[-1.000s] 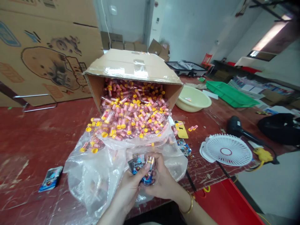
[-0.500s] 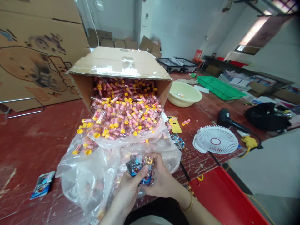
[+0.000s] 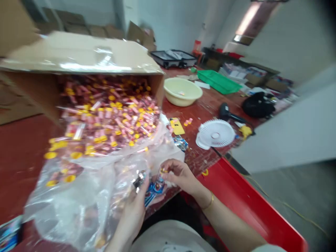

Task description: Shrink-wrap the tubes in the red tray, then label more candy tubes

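Note:
My left hand (image 3: 136, 206) is closed on several small blue and silver packets (image 3: 149, 196); a dark, shiny packet end (image 3: 139, 180) sticks out past its fingers. Close beside it, my right hand (image 3: 180, 175) pinches the top of a clear tube (image 3: 159, 182) with a yellow band and something blue showing in or behind it. Motion blur hides the tube's exact contents. Both hands are over the near edge of a crumpled clear plastic sheet (image 3: 73, 199). Beyond them, a tipped cardboard box (image 3: 78, 52) spills many pink tubes with yellow caps (image 3: 112, 119).
On the red table stand a cream basin (image 3: 182, 99), a yellow phone (image 3: 176, 126), blue packets (image 3: 180, 142), a white fan (image 3: 216, 134) and a hair dryer (image 3: 228, 113). A green tray (image 3: 219, 82) lies farther back. A red bin (image 3: 244, 196) is below the table edge at right.
The view has swung right and closer, so the box sits farther left. My hands have drawn slightly apart, and the right fingers have moved to the tube's top.

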Available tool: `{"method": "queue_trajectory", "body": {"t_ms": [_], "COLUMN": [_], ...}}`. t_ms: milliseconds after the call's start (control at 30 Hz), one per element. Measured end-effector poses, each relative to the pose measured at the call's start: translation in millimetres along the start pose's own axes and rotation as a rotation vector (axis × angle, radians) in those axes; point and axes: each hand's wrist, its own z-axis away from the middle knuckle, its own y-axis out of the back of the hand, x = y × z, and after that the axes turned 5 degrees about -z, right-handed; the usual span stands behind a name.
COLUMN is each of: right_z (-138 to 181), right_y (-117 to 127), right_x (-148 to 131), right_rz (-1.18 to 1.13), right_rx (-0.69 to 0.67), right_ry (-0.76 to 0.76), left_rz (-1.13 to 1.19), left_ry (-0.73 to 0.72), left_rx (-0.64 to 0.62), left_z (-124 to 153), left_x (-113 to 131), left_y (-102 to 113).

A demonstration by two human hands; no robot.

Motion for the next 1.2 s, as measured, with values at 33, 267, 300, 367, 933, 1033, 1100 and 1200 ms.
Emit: {"method": "queue_trajectory", "body": {"t_ms": [33, 267, 300, 367, 933, 1033, 1100, 1200], "right_z": [10.3, 177.7, 204.5, 247.0, 157.1, 55.3, -13.3, -104.7], "right_y": [17.7, 178.6, 193.0, 210.1, 160.6, 102.7, 72.1, 59.9], "right_x": [0.3, 20.5, 29.9, 54.9, 42.0, 10.1, -5.3, -14.3], "right_rz": [0.008, 0.333, 0.382, 0.452, 0.878, 0.921, 0.973, 1.000], "right_rx": [0.118, 0.931, 0.998, 1.074, 0.633, 0.278, 0.182, 0.232], "right_ry": [-0.027, -0.272, -0.345, -0.502, -0.187, 0.198, 0.279, 0.235], "left_rz": [-0.002, -0.330, -0.366, -0.425, -0.124, -0.074, -0.081, -0.108], "left_ry": [0.029, 0.193, 0.206, 0.226, 0.065, 0.060, 0.058, -0.029], "left_rx": [-0.038, -0.186, -0.163, -0.109, 0.049, 0.085, 0.125, 0.183], "left_z": [0.6, 10.0, 11.9, 14.1, 9.0, 4.8, 3.7, 4.0], "left_x": [-6.3, -58.2, -60.7, -61.4, -14.9, -0.4, 6.0, 11.8], "left_y": [-2.5, -0.3, 0.1, -1.2, -1.9, 2.2, 6.6, 13.5]}}
